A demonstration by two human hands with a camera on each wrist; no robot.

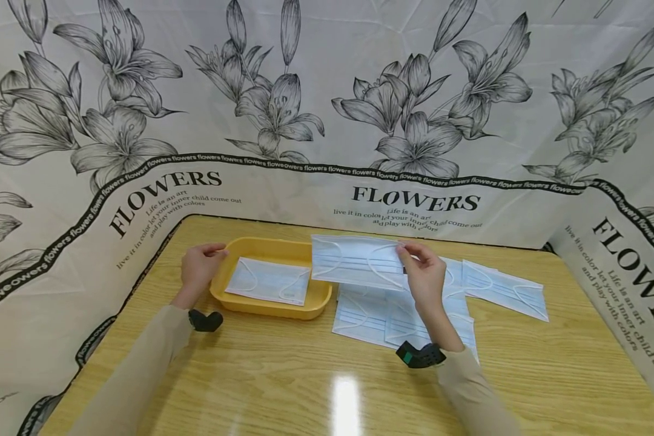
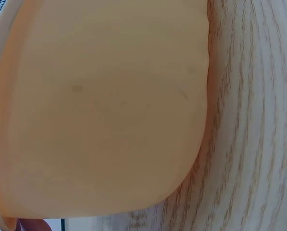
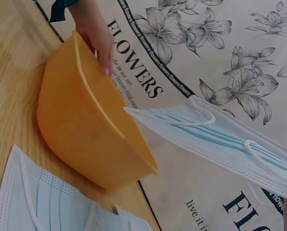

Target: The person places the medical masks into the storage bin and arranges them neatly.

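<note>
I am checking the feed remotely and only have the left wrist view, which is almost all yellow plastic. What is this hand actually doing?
Observer: The left hand grips the far left rim of a shallow yellow plastic tray on the wooden table.
Operator: Is anything in the tray?
Observer: One pale blue pleated face mask lies flat inside it.
Operator: And the other hand?
Observer: The right hand pinches a second blue mask, held in the air over the tray's right edge.
Operator: Any more masks?
Observer: Yes, several loose masks lie overlapping on the table to the right of the tray.
</note>
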